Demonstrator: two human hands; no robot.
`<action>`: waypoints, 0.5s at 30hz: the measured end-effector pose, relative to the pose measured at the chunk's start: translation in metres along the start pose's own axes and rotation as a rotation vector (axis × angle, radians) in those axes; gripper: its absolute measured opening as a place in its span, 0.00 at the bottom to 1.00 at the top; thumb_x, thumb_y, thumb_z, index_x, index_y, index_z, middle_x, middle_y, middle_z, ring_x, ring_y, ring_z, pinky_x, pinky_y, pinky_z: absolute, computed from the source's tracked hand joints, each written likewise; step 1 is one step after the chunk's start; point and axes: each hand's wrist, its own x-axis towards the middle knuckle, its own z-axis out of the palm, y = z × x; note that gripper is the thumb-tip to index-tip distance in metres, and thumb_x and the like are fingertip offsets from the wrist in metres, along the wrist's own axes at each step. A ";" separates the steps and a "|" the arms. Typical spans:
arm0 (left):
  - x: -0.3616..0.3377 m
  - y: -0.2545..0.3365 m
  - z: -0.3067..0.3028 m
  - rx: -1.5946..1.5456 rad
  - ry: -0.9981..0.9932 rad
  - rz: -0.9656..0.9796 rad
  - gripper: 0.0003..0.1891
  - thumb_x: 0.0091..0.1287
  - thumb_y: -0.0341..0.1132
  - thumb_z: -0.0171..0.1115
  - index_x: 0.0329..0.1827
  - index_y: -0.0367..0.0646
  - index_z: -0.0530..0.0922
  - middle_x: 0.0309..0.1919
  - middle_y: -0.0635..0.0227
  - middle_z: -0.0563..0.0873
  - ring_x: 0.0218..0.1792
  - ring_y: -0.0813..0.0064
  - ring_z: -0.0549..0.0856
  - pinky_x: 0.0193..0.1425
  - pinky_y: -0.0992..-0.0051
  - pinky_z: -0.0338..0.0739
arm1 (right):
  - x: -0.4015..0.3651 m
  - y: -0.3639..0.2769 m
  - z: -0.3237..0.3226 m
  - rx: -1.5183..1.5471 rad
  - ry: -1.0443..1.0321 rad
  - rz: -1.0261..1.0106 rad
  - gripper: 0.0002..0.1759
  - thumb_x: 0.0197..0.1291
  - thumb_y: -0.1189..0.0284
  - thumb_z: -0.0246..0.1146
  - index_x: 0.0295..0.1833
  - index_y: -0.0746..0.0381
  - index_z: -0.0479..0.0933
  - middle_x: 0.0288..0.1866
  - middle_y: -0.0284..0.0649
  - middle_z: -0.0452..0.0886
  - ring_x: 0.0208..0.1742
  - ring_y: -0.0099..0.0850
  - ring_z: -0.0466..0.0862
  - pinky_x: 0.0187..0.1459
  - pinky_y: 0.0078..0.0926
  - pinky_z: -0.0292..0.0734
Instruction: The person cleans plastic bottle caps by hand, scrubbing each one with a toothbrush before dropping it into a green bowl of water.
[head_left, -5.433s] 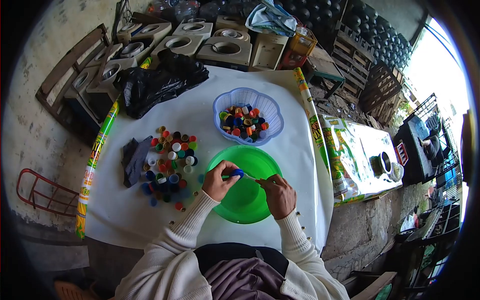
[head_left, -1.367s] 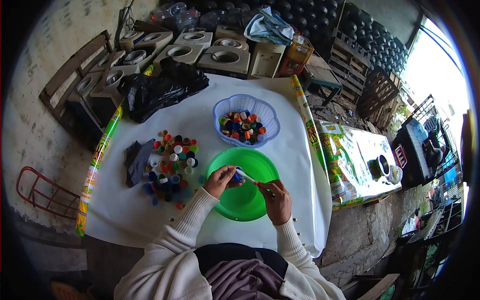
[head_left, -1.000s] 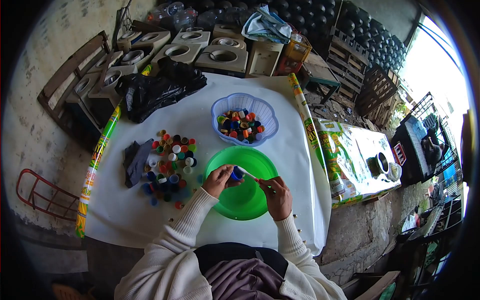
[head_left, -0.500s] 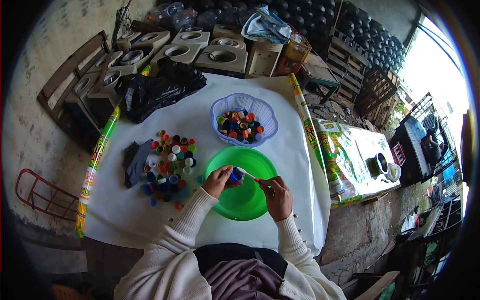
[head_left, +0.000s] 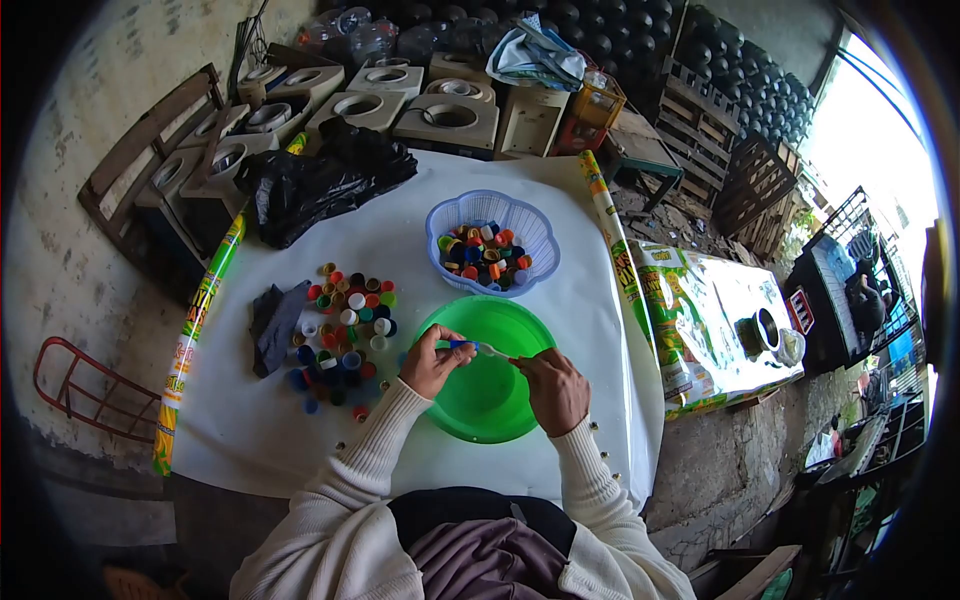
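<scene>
Over the green basin point(head_left: 485, 428), my left hand point(head_left: 430, 363) pinches a blue bottle cap point(head_left: 459, 344) between thumb and fingers. My right hand point(head_left: 556, 390) is closed around the handle of a small brush, which looks like a toothbrush point(head_left: 492, 351). Its pale head touches or nearly touches the cap; the exact contact is too small to make out. Left of the basin, loose bottle caps point(head_left: 350, 318) of many colours lie on the white sheet. Beyond the basin stands a lilac basket point(head_left: 544, 238) with more caps inside.
A dark grey cloth point(head_left: 277, 325) lies left of the loose caps. A black plastic bag point(head_left: 300, 190) rests at the back left of the white sheet point(head_left: 250, 440). Rolled colourful edges point(head_left: 193, 345) border it. Clay-like stoves point(head_left: 447, 118) stand behind.
My left hand has turned the blue cap, so it shows side-on now. My right hand has rotated, its back facing up, with the brush still at the cap.
</scene>
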 end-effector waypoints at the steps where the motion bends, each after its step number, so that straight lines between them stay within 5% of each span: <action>1: -0.002 0.003 0.000 0.037 0.021 0.004 0.13 0.75 0.36 0.66 0.46 0.35 0.73 0.40 0.60 0.89 0.42 0.77 0.89 0.50 0.76 0.87 | -0.001 -0.006 -0.008 0.069 0.020 0.048 0.06 0.65 0.68 0.68 0.44 0.51 0.89 0.39 0.34 0.85 0.36 0.34 0.86 0.35 0.35 0.80; 8: -0.007 0.007 0.007 0.403 0.042 0.114 0.12 0.70 0.32 0.70 0.38 0.36 0.74 0.29 0.65 0.87 0.32 0.79 0.88 0.38 0.78 0.83 | -0.012 -0.003 -0.007 0.236 0.051 0.108 0.06 0.66 0.68 0.69 0.46 0.54 0.88 0.43 0.36 0.86 0.33 0.36 0.88 0.33 0.33 0.80; 15: -0.008 0.006 0.012 0.161 0.010 0.107 0.10 0.72 0.30 0.67 0.46 0.32 0.77 0.35 0.62 0.89 0.34 0.75 0.90 0.36 0.76 0.86 | -0.013 -0.006 -0.011 0.275 0.050 0.114 0.07 0.66 0.67 0.69 0.45 0.55 0.88 0.41 0.37 0.85 0.33 0.37 0.88 0.33 0.35 0.79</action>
